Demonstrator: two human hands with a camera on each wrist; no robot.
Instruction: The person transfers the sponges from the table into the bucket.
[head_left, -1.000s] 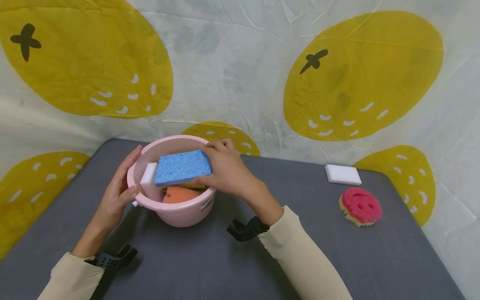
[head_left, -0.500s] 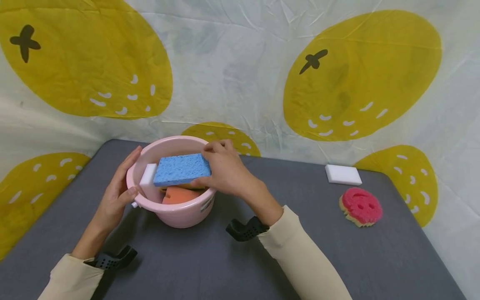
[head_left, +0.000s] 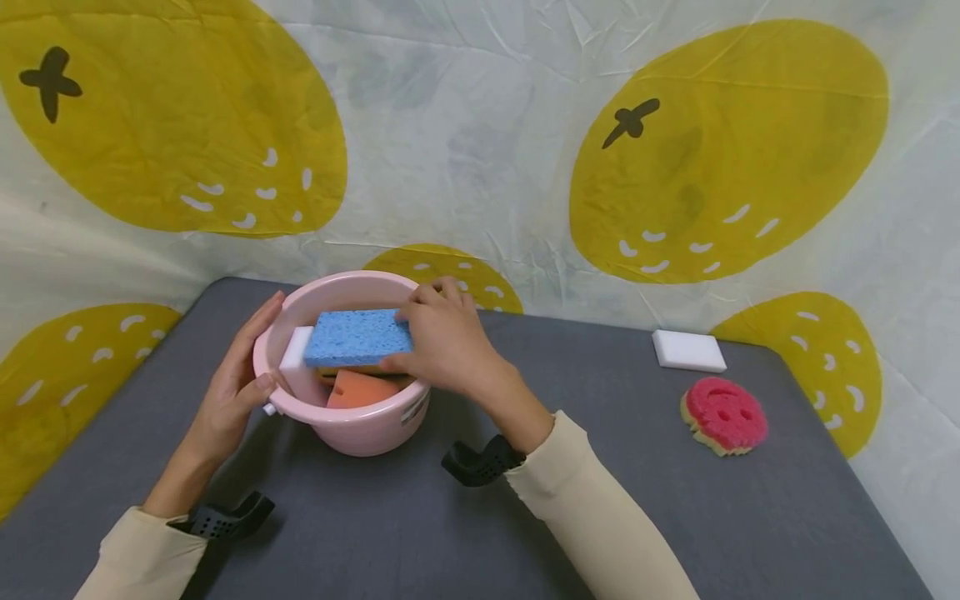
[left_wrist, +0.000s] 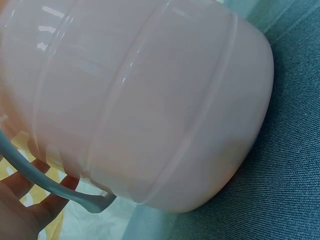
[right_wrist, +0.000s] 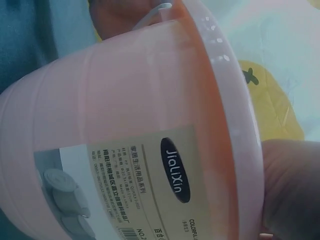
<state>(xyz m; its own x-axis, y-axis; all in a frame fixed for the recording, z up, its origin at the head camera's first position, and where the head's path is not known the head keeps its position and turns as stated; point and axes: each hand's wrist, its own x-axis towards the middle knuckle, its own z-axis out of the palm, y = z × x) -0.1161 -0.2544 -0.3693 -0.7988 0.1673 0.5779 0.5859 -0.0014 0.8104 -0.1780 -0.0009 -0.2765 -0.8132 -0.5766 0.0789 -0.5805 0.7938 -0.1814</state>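
The left hand [head_left: 231, 392] grips the pink bucket [head_left: 360, 435] by its rim. Between the hands, above an orange piece [head_left: 362, 390] inside, the right hand [head_left: 452, 343] pinches the blue sponge [head_left: 352, 337] — a one-ended hold that could let it tip. Well right: red sponge [head_left: 727, 413], then white block [head_left: 688, 351].

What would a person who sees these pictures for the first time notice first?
Probably the blue sponge, which the right hand holds at the mouth of the bucket. Then the big yellow shapes printed on the cloth behind the table, and the red sponge near the table's right edge.
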